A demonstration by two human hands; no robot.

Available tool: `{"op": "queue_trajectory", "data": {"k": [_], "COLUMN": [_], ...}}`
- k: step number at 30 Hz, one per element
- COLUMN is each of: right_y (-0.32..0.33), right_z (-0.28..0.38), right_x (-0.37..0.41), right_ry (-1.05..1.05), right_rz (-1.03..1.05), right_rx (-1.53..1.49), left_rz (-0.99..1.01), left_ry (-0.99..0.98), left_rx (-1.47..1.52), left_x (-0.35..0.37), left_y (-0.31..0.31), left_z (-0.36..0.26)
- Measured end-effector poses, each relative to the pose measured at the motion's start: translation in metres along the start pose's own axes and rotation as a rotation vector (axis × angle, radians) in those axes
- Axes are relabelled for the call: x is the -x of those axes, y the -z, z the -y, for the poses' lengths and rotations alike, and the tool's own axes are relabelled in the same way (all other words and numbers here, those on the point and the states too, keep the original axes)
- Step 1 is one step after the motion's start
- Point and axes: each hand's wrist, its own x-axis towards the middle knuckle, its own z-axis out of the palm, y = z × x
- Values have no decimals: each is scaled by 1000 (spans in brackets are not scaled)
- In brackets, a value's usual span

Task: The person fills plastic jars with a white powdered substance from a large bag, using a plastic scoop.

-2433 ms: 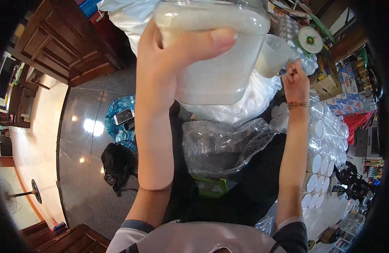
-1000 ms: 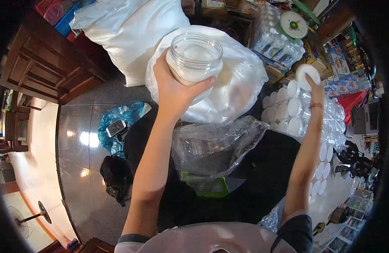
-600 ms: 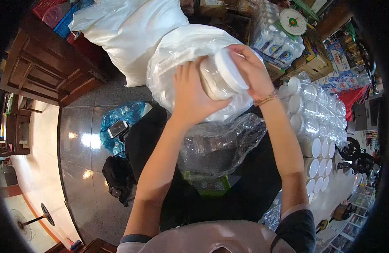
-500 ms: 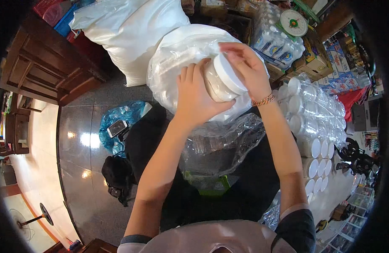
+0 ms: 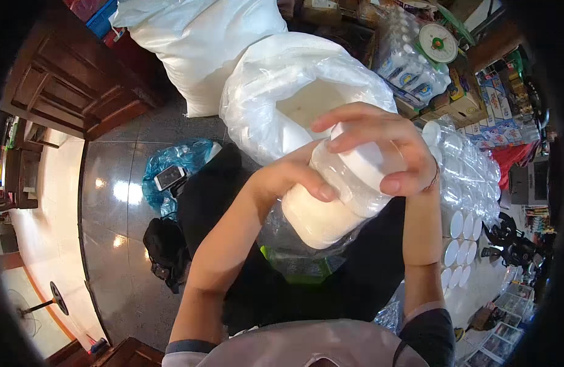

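A clear plastic jar [image 5: 319, 217], partly filled with pale granular stuff, is held tilted over my lap. My left hand [image 5: 294, 174] grips its side, the thumb pressed on the front and the other fingers hidden behind. Curled around the white lid [image 5: 363, 164] on the jar's upper end is my right hand [image 5: 389, 144], its thumb at the lower edge. Just beyond my hands stands an open white sack [image 5: 248, 92] with a plastic liner, and pale stuff [image 5: 309, 104] shows inside it.
Another full white sack [image 5: 202, 55] stands behind left. At right are wrapped clear jars [image 5: 462, 165] and several white-lidded jars [image 5: 458, 251]. A dial scale [image 5: 438, 43] sits by wrapped bottles [image 5: 407, 67]. A phone [image 5: 170, 177] lies on blue plastic [image 5: 196, 156] at left.
The jar has come nearer to me, away from the sack, and its body now faces down toward my lap. My right hand has wrapped over the lid. The sack's opening has come into view.
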Motion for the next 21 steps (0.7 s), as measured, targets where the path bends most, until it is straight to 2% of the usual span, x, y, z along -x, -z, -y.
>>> {"op": "queue_trajectory", "data": {"k": [3,4,7,9,10,11,12,13,14,15,17,20,21], "right_y": [1,-1,-1,4,0,-10,-17,-22,-25,-26,-25,-26,-26], "right_z": [-13,-12,-3,6,4,-3,-11,-24,-39,-49,-51,-42,-41], "right_x": [5,5,8,7,9,10,12,12,11,11,12,8,8], "right_ry": [21,23,6,-131,-129,-269,-410,-412,-421,-433,-490,-427,-400], "right_rz": [33,33,-6,-55,-64,-292,-520,-528,-605,-682,-700,-663,-657], "right_rx": [-156,-155,-228,-33,-32,25,81,79,62,43,-71,-16,85], "left_rz": [6,27,46,-119,-186,-182,-378,-568,-617,-609,-801,-817,-810], "left_ry": [25,-48,-148,-29,-89,-82,-257,-433,-491,-482,-443,-515,-511], "left_rx": [95,305,404,72,-200,-203,-576,-949,-1097,-1096,-1567,-1569,-1560], "left_x": [-7,-8,-9,-4,-8,-14,-20,-24,-27,-25,-22,-25,-27], "left_y": [15,13,8,-7,-11,-6,1,4,7,4,-3,-4,-2], "left_z": [28,42,38,12,1,4,13,17,15,16,16,20,23]}}
